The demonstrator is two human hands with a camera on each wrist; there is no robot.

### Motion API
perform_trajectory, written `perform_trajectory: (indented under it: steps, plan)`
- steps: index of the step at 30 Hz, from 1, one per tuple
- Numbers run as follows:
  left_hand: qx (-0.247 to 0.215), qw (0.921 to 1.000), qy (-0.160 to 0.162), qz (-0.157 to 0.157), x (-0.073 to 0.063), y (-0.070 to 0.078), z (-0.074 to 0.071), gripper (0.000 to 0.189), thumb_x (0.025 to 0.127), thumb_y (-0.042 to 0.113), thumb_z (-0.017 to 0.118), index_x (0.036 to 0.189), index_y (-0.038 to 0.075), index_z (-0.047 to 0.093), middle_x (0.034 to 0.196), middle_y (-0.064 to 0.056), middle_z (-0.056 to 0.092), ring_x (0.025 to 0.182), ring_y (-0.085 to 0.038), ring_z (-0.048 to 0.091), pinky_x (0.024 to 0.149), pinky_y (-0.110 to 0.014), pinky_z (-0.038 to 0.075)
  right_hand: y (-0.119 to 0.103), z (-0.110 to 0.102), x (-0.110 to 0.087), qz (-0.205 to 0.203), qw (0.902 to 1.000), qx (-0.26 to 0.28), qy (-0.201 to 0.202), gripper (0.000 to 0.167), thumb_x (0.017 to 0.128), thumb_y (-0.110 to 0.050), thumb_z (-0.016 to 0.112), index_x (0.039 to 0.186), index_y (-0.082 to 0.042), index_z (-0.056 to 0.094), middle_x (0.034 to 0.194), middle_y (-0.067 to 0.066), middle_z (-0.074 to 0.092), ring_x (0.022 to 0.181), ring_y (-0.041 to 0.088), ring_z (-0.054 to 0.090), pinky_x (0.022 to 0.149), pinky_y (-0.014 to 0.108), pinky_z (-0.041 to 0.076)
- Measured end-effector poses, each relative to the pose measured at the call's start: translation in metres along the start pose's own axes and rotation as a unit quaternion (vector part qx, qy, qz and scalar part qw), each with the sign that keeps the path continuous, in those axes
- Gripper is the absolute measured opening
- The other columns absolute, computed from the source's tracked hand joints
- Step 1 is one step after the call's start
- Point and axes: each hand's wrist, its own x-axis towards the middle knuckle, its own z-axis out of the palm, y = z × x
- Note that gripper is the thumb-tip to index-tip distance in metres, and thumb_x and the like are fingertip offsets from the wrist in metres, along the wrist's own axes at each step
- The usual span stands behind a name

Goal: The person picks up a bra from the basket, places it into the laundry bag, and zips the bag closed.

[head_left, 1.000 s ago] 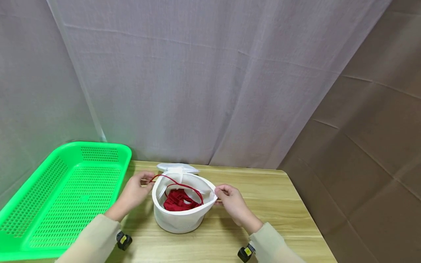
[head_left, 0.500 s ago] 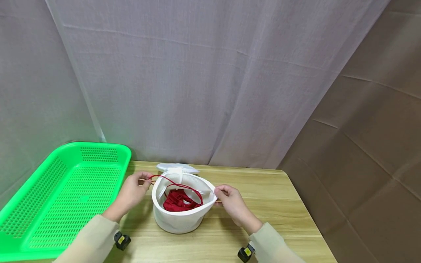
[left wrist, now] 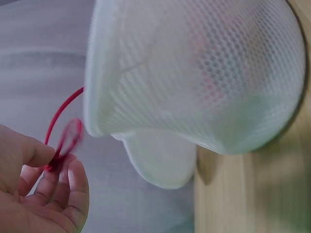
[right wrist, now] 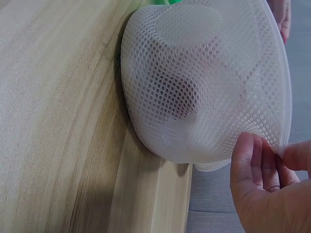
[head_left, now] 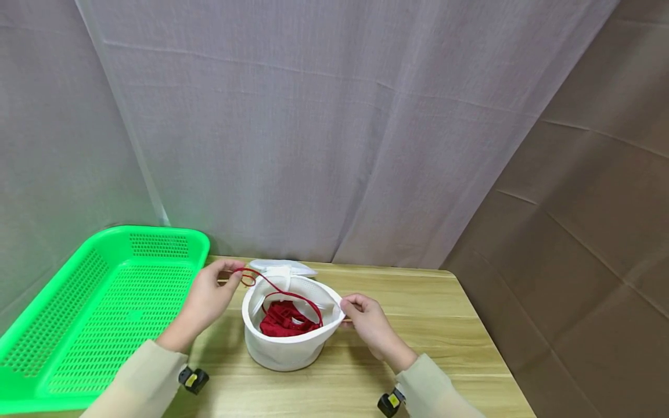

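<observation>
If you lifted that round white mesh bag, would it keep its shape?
The round white mesh bag would probably flex, since its rim bends to a point at the right hand. It seems light for its size, being thin and see-through.

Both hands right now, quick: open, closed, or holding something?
Left hand: holding, pinching the red cord.
Right hand: holding, pinching the white mesh bag at its rim.

2 hands, 1 mesh bag, 1 grn bskt, 2 cams, 1 tbl
</observation>
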Motion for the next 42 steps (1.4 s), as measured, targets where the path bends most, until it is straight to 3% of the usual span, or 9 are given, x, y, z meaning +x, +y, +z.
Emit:
perform_trajectory:
  steps: [7,17,30,38,42]
  plan:
    - [-0.024,0.9993,-0.024,0.015,-0.002,0.016,0.003,0.017,0.092,0.001,0.059,0.107,0.000,0.066,0.103,-0.014,0.068,0.089,-0.023,0.065,0.079,-0.037,0.054,0.000,0.000,0.000,-0.002,1.0000,-0.002,-0.004,0.022,0.100,-0.010,0.052,0.108,0.009,0.060,0.099,0.017,0.065,0.087,0.023,0.064,0.084,0.049,0.052]
    - [-0.036,0.9964,-0.064,0.042,-0.007,0.026,0.017,0.016,0.091,-0.003,0.060,0.104,0.002,0.068,0.098,-0.009,0.069,0.090,-0.021,0.065,0.079,-0.038,0.054,-0.001,0.000,-0.001,-0.002,1.0000,-0.004,-0.004,0.023,0.100,-0.011,0.052,0.109,0.009,0.060,0.097,0.016,0.066,0.086,0.023,0.065,0.085,0.050,0.052]
    - [0.016,0.9917,-0.099,0.080,-0.015,0.022,0.033,0.017,0.087,-0.004,0.063,0.097,0.008,0.070,0.095,-0.003,0.064,0.084,-0.014,0.061,0.073,-0.029,0.054,0.001,0.001,0.000,-0.002,1.0000,-0.003,-0.005,0.021,0.100,-0.009,0.050,0.106,0.008,0.060,0.096,0.015,0.066,0.085,0.022,0.064,0.086,0.057,0.048]
    - [0.028,0.9909,-0.104,0.081,-0.018,0.020,0.037,0.017,0.087,-0.003,0.064,0.095,0.010,0.070,0.093,0.001,0.062,0.081,-0.011,0.060,0.071,-0.028,0.053,0.002,0.001,0.001,-0.002,0.9999,-0.009,-0.004,0.021,0.100,-0.010,0.051,0.106,0.008,0.061,0.096,0.015,0.066,0.085,0.022,0.064,0.085,0.055,0.050]
    - [0.028,0.9904,-0.107,0.083,-0.019,0.020,0.037,0.018,0.085,-0.004,0.066,0.093,0.011,0.070,0.093,-0.003,0.063,0.080,-0.012,0.060,0.071,-0.027,0.053,0.002,0.002,0.001,-0.003,1.0000,-0.007,-0.004,0.021,0.100,-0.010,0.051,0.106,0.008,0.061,0.096,0.015,0.066,0.085,0.022,0.064,0.085,0.055,0.050]
